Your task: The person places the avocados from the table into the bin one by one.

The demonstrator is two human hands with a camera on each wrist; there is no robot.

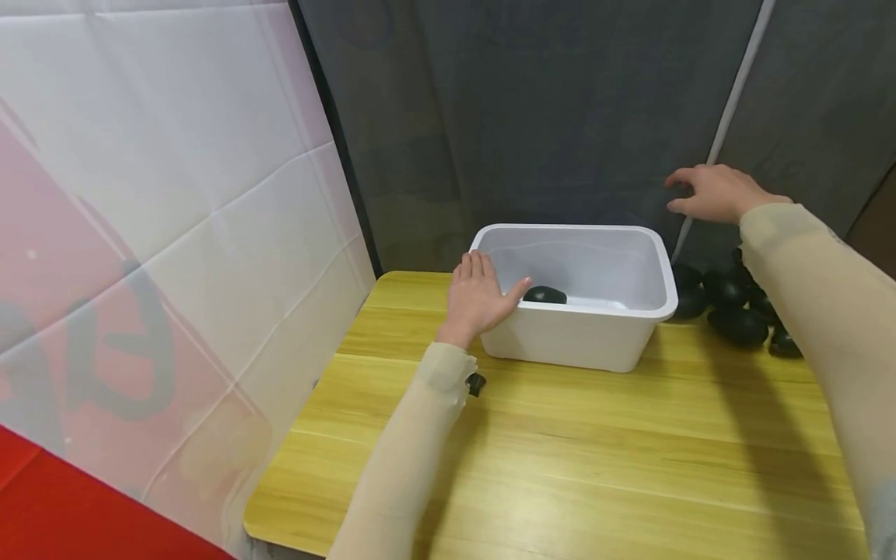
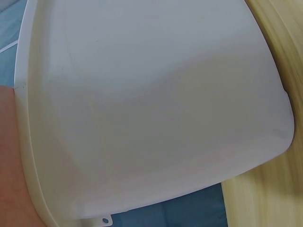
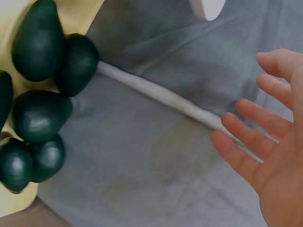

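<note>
A white plastic tub (image 1: 651, 268) stands at the back of a yellow wooden table (image 1: 560, 459), with one dark green avocado (image 1: 544, 295) lying inside. My left hand (image 1: 479, 295) rests flat against the tub's left wall (image 2: 156, 109), fingers straight and thumb at the rim. My right hand (image 1: 710, 192) hovers in the air above and to the right of the tub, fingers (image 3: 246, 151) spread and holding nothing. Several dark green avocados (image 1: 735, 307) lie heaped on the table right of the tub, seen also as avocados (image 3: 40, 104) in the right wrist view.
A grey cloth backdrop (image 1: 546, 109) with a white pole (image 1: 728, 117) hangs close behind the table. A white and pink printed banner (image 1: 154, 233) walls off the left side. The table's front half is bare wood.
</note>
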